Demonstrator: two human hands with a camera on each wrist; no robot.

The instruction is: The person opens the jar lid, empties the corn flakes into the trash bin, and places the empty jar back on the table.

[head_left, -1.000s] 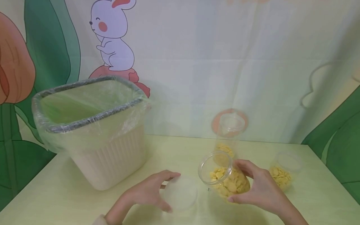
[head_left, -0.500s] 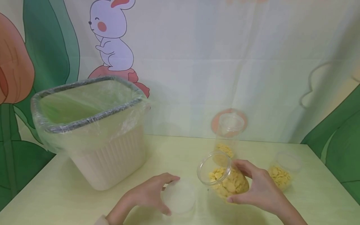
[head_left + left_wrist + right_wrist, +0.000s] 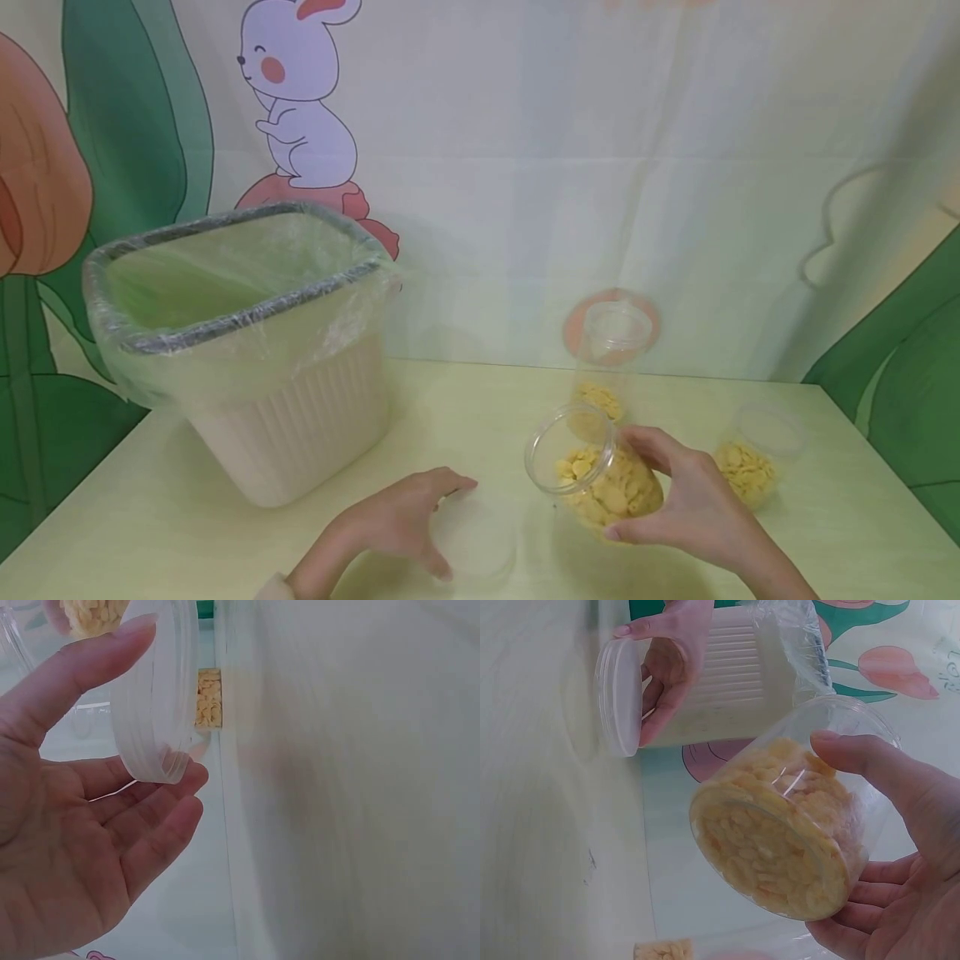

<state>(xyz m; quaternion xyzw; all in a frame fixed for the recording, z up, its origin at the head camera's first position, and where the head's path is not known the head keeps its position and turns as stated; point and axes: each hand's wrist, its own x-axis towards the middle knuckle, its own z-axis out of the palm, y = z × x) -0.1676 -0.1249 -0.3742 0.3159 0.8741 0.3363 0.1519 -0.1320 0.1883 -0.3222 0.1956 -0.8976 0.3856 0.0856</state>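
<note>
Clear plastic forms the lidless jar, which is suspended above the table, mouth tilted leftward. Yellow flakes lie inside it, visible through the base from the right wrist. My right hand grips the jar around its side, thumb on one face and fingers on the other; this grip presumably leaves the mouth unobstructed while supporting the loaded end. My left hand holds the lid by its edge, thumb and fingers at opposite sides, probably so that its flat face is free. The lid is roughly level and low; it appears pale and faint from the head view, so I cannot confirm whether it touches the table. Behind the jar, a rear jar stands upright near the wall cloth, and a side jar stands beyond my right hand; both contain flakes. To the left stands the bin, a bag folded over its rim, presumably to secure it.
</note>
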